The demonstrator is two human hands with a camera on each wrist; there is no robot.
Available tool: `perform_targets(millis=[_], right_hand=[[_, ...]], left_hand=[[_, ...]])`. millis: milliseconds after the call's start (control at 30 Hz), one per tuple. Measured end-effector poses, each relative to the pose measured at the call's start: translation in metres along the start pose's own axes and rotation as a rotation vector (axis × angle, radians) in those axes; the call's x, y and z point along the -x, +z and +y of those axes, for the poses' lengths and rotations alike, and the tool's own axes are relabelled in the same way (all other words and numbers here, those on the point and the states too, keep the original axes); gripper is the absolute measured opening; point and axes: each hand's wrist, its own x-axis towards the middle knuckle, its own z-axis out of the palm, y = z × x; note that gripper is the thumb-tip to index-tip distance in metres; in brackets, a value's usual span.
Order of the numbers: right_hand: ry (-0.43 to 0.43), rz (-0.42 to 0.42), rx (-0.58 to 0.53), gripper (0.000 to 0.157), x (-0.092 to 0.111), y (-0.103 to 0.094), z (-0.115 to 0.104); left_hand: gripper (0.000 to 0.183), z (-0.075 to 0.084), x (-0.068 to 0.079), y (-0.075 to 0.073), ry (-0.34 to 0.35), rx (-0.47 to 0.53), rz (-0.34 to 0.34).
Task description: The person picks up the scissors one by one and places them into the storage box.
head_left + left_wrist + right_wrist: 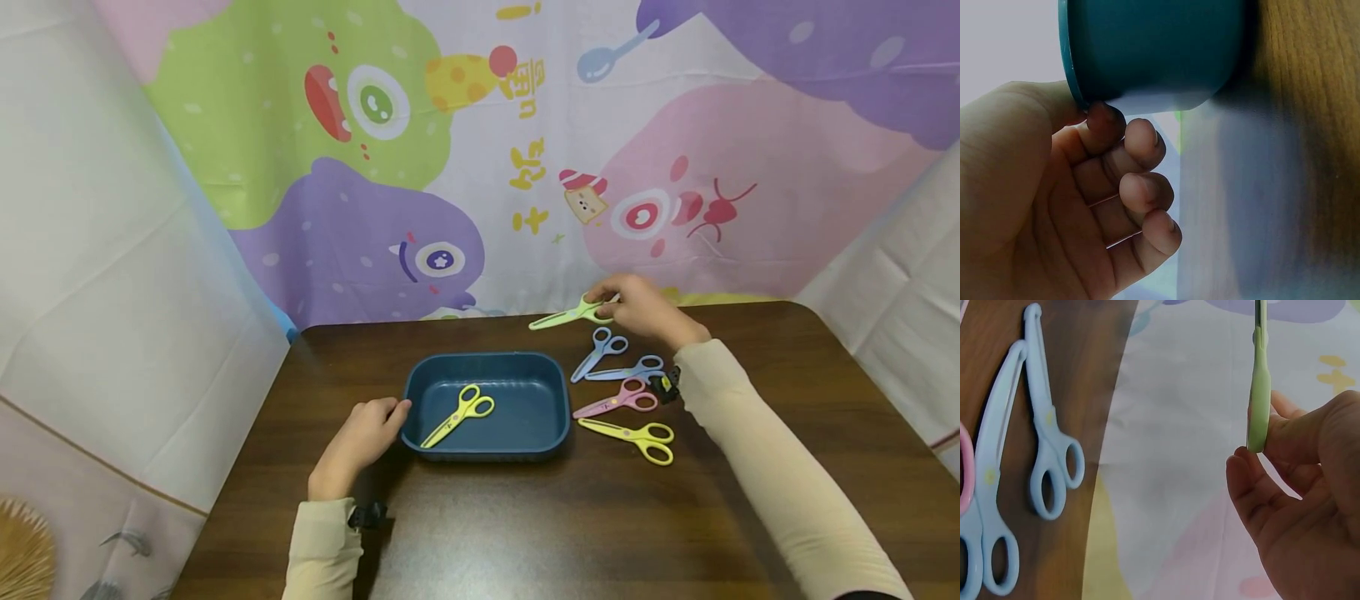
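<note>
Right hand (641, 308), right of centre in head view: thumb and fingers pinched on handle end of light green scissors (558, 319), blades pointing left, held up against printed cloth (360, 225) in right wrist view. Left hand (367, 437), lower left of centre: thumb and index finger clamped on left rim of dark teal tray (525, 408), other fingers curled loosely below it. Tray sits mid-frame on dark wood table (487, 533). In tray, left half: yellow scissors (462, 411), handles up-right. Right of tray, top to bottom: upper blue scissors (596, 355), lower blue scissors (626, 372), pink scissors (615, 403), second yellow pair (633, 435). Blue blades close together at their left ends; can't tell if touching.
</note>
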Motion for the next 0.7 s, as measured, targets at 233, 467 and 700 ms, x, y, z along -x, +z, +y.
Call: perform_targets(millis=[233,467,700], right_hand=[[-0.01,-0.001,-0.016,0.021,-0.005,0.006,-0.006],[0.001,-0.046,-0.037,0.02,-0.007,0.01,-0.014],[-0.003,-0.119,-0.082,0.017,-0.007,0.015,-0.021]], left_hand=[[0.041,0.0,0.001,0.0,-0.007,0.014,-0.007],[0.041,0.001,0.001,0.0,-0.012,0.019,-0.002],[0.041,0.002,0.002,-0.001,-0.013,0.026,-0.011]])
